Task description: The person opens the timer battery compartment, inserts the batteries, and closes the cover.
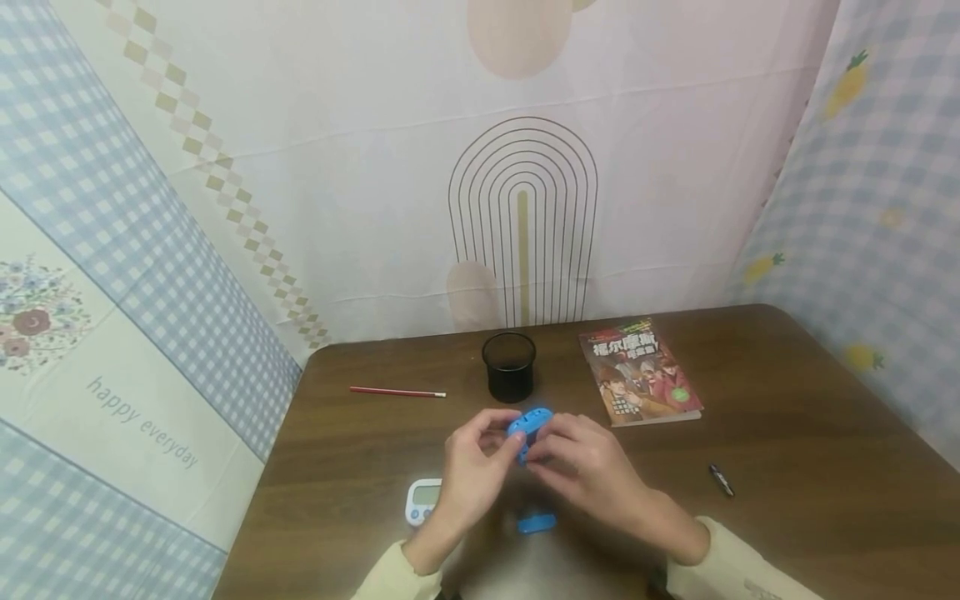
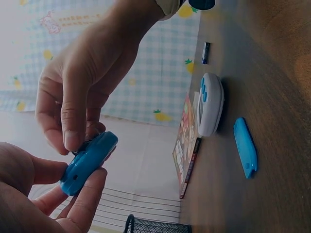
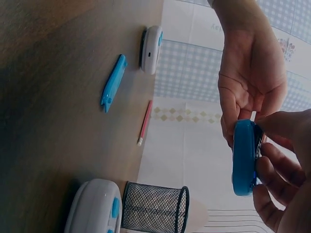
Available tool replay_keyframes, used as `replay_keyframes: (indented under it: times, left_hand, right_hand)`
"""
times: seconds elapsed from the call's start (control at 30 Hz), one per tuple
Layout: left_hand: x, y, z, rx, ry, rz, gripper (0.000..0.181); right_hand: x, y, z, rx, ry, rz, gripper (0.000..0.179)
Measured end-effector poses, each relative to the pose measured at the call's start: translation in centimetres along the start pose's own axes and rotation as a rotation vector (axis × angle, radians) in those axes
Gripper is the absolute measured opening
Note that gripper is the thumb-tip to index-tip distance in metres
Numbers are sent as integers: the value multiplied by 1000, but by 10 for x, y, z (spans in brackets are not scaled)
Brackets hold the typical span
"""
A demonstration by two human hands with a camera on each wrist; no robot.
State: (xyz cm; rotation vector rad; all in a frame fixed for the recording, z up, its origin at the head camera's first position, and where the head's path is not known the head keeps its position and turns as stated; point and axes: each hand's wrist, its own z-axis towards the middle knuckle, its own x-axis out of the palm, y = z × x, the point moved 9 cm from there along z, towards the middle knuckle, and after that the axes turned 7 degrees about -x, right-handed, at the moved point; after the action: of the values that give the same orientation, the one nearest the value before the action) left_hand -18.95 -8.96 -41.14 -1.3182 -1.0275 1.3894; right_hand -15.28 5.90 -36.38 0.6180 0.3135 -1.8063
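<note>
Both hands are raised over the table around a blue plastic device (image 1: pixel 531 422). My left hand (image 1: pixel 476 467) holds it between thumb and fingers. My right hand (image 1: pixel 592 471) has its fingertips at the device's side, pinching what looks like a dark battery with light lettering (image 3: pixel 258 141); fingers and case hide much of it. On the table below the hands lies a slim blue cover (image 1: pixel 536 523), apart from the device. A white digital timer (image 1: pixel 426 497) sits beside my left forearm, which partly covers it.
A black mesh pen cup (image 1: pixel 510 371) stands beyond the hands, with a red pencil (image 1: pixel 397 392) to its left. A comic-style book (image 1: pixel 641 372) lies at the back right, and a small battery (image 1: pixel 722 481) nearer. Another white device (image 2: pixel 211 104) with blue buttons stands on the table.
</note>
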Motion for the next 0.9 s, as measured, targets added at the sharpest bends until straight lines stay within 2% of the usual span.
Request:
replay_keyframes:
  times: [0.2, 0.4, 0.57, 0.77, 0.9]
  left_hand:
    - [-1, 0, 0, -4, 0, -7, 20]
    - [-2, -1, -1, 0, -1, 10, 21]
    - [-4, -3, -1, 10, -10, 14, 21]
    - [-5, -3, -1, 6, -13, 23, 22]
    - [-5, -3, -1, 7, -14, 26, 22]
  right_hand:
    - [0, -14, -5, 221, -9, 54, 44]
    - [1, -29, -15, 433, 32, 3, 64]
    - [4, -34, -18, 505, 58, 28, 73]
    - [10, -41, -24, 611, 101, 161, 76]
    - [14, -43, -27, 649, 118, 223, 76]
